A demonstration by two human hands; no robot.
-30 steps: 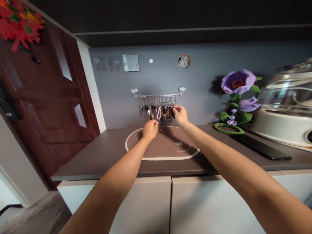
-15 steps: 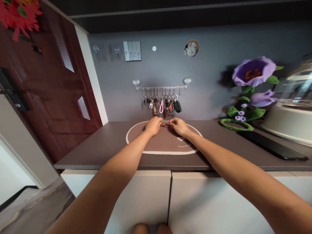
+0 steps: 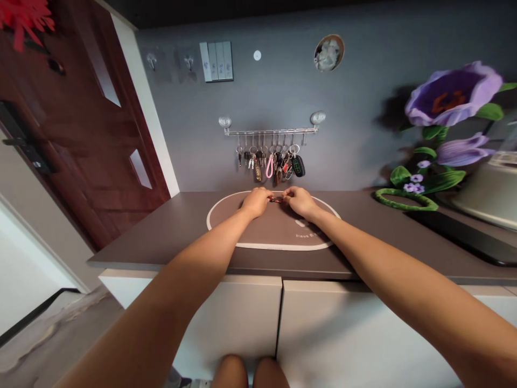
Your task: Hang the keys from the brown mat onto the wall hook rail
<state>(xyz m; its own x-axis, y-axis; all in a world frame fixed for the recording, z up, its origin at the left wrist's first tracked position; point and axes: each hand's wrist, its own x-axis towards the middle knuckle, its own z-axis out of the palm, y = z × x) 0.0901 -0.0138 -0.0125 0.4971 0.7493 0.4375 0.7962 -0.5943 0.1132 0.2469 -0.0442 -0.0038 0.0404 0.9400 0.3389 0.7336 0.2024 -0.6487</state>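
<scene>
A small red and silvery thing (image 3: 276, 200), too small to tell its exact kind, spans the gap between my two hands just above the rounded brown mat (image 3: 262, 234). My left hand (image 3: 257, 201) closes its fingertips on the left end. At the right end, my right hand (image 3: 299, 202) pinches with thumb and forefinger. Both hands are over the far part of the mat, and their fingers partly hide the thing. Behind them, several keys and fobs (image 3: 270, 164) hang from a clear hook rail (image 3: 270, 131) on the wall.
The dark countertop (image 3: 177, 226) carries a black phone-like slab (image 3: 460, 237), purple flowers with a green ring base (image 3: 406, 199) and a pale domed appliance (image 3: 484, 194) at right. White cabinet doors (image 3: 238, 318) are below. A dark red door (image 3: 92, 124) stands at left.
The view has tilted down and turned slightly. My left fingertips have come onto the left end of the small red thing, which looks a little lifted; the right hand stays at its right end.
</scene>
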